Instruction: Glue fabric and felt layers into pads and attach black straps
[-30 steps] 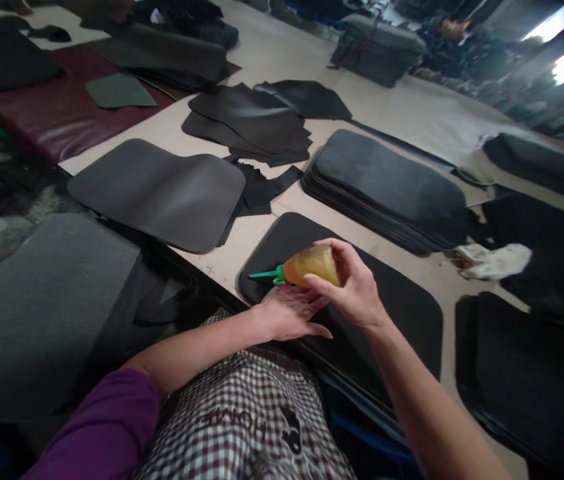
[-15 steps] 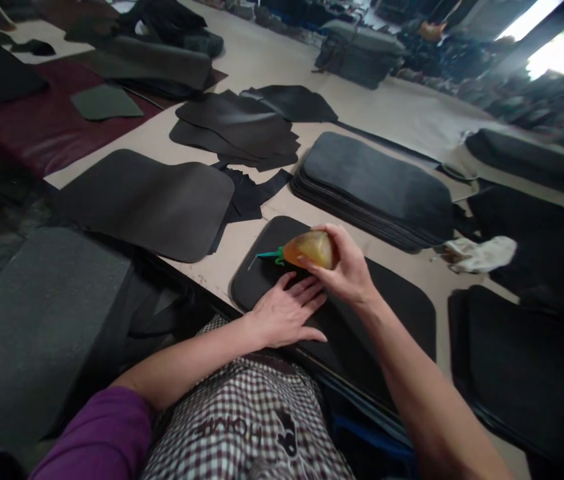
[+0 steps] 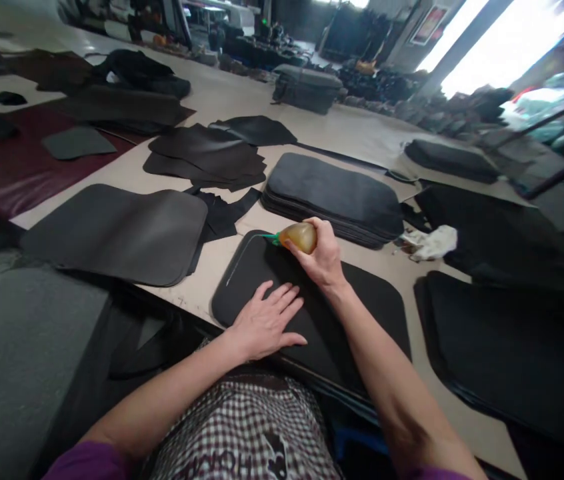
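Note:
In the head view, my right hand (image 3: 323,257) is wrapped round a glue bottle (image 3: 300,237) with amber contents and a thin green nozzle (image 3: 271,238). The bottle lies tilted nearly level, its nozzle pointing left at the far left corner of a black rounded panel (image 3: 377,300). A thin pale line of glue (image 3: 239,262) runs along the panel's left edge up to that corner. My left hand (image 3: 271,322) rests flat on the panel, fingers spread, on the near side of the bottle.
Behind the panel stands a stack of black rounded pieces (image 3: 332,190). To the left lies a large dark sheet (image 3: 122,230), with dark offcuts (image 3: 222,210) beside it. A white crumpled cloth (image 3: 435,243) and another black stack (image 3: 492,347) are on the right.
The nozzle has moved along the panel's left edge to its far corner, and the glue line is longer. My left hand stays flat on the panel. The camera view has tilted up and shifted right.

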{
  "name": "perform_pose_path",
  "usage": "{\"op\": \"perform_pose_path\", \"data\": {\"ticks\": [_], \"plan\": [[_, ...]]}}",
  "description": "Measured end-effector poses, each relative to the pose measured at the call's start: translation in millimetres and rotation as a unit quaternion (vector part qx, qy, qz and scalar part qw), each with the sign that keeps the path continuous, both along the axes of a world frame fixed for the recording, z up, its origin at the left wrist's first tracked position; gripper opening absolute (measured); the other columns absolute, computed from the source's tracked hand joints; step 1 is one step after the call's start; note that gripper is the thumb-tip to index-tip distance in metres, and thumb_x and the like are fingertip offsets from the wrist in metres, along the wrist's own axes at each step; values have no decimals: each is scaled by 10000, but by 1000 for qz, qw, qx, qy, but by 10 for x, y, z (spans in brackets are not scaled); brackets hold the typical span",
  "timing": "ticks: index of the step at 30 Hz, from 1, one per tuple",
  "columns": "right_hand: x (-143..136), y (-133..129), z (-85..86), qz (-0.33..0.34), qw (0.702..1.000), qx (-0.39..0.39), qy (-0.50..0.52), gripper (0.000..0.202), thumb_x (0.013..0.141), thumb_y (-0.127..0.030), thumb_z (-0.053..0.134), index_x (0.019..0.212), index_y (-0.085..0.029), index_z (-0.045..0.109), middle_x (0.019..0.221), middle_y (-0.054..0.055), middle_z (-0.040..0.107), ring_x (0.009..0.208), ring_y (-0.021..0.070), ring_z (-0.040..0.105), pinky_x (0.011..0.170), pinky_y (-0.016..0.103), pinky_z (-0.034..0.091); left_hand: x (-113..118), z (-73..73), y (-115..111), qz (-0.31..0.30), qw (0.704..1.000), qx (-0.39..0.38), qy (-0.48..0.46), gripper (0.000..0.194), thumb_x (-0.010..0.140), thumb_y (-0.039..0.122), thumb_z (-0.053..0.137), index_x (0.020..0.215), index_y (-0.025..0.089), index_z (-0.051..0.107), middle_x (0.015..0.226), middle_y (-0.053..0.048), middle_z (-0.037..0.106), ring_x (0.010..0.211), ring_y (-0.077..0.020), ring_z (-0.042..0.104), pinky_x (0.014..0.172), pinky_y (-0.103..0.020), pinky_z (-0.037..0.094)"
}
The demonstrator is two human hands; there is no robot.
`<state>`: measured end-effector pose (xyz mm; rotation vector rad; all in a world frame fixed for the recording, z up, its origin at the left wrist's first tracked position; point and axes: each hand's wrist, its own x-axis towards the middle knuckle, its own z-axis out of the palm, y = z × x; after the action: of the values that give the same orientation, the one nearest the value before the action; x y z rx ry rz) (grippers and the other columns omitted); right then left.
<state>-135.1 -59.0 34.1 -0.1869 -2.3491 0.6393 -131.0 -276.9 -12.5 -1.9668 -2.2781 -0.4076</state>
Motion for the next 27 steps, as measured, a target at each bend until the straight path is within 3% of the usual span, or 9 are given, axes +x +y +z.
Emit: {"op": "perform_pose_path", "data": {"ticks": [6, 13, 17, 20, 27], "plan": [[564, 360, 119, -61, 998, 16, -9, 484, 890, -558, 690, 1223, -234, 555, 1128, 102, 611, 1028, 295, 612, 931, 456, 523, 0, 13, 2, -6, 1000, -6, 9, 742, 1053, 685, 266, 1565, 180, 448, 1668, -95, 399, 1568, -250, 314, 1266, -521, 245], [1719, 991, 99, -188, 981, 35, -17, 559, 847, -601, 732, 1236, -231, 575, 1159, 98, 649, 1046, 306, 629, 940, 457, 515, -3, 17, 23, -12, 999, -18, 28, 695, 1058, 646, 352, 1585, 200, 433, 1678, -106, 373, 1568, -259, 322, 1264, -525, 265], [2275, 1228, 40, -270, 962, 37, -12, 573, 820, -615, 747, 1203, -219, 591, 1125, 97, 641, 1019, 304, 622, 919, 457, 516, -21, -13, 45, -29, 999, -27, 34, 695, 1062, 615, 379, 1617, 197, 386, 1689, -133, 332, 1565, -297, 329, 1247, -559, 283], [2507, 1279, 0, -304, 952, 30, -4, 548, 823, -619, 737, 1172, -222, 593, 1116, 92, 634, 1012, 292, 616, 914, 445, 518, -31, -40, 53, -32, 999, -27, 32, 693, 1057, 615, 392, 1628, 224, 369, 1691, -127, 325, 1562, -315, 334, 1245, -577, 278], [2768, 1207, 7, -331, 944, 14, 5, 516, 820, -594, 730, 1151, -224, 592, 1112, 92, 646, 1011, 284, 618, 921, 437, 515, -38, -70, 62, -32, 998, -34, 39, 686, 1058, 610, 369, 1634, 239, 357, 1696, -117, 318, 1567, -321, 322, 1255, -575, 252]]}}
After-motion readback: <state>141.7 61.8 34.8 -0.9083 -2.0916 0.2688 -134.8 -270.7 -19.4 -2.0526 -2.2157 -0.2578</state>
